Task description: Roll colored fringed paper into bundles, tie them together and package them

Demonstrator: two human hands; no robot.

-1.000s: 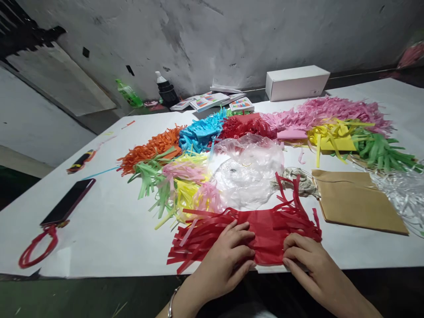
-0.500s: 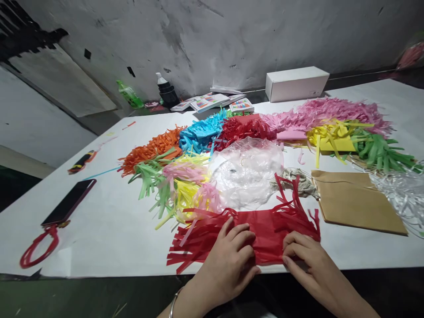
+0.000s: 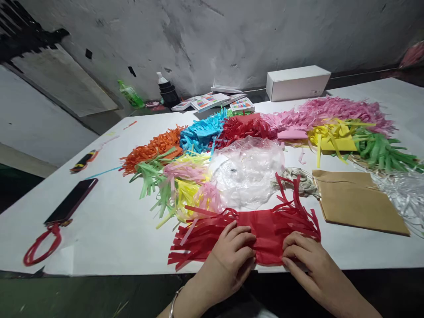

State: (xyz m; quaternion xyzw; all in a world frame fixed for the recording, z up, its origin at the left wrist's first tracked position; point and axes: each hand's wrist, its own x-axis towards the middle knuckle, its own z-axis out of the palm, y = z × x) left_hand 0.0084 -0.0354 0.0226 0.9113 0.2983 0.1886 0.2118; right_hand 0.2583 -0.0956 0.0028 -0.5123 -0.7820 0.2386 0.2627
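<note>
A sheet of red tissue paper (image 3: 265, 221), cut into fringe at both ends with a solid band in the middle, lies at the table's near edge. My left hand (image 3: 230, 256) rests on the left part of it, fingers curled and closed on the paper by the band's near edge; its thumb is mostly hidden. On the other side, my right hand (image 3: 308, 260) pinches the near edge at the band's right, thumb below the bent fingers. Just beyond lies a crumpled clear plastic bag (image 3: 248, 172). Pastel green, pink and yellow fringed tissue (image 3: 185, 190) touches the red fringe at left.
Bundles of orange fringe (image 3: 152, 150), blue fringe (image 3: 202, 132) and pink fringe (image 3: 344, 110) curve along the back. A brown paper piece (image 3: 357, 198) and twine (image 3: 301, 183) lie right. A phone (image 3: 71, 201) lies left. A white box (image 3: 298, 84) stands by the wall.
My left thumb has drawn in under the fingers at the paper's near edge. The right hand stays nearly still, and the whole view has shifted very slightly.
</note>
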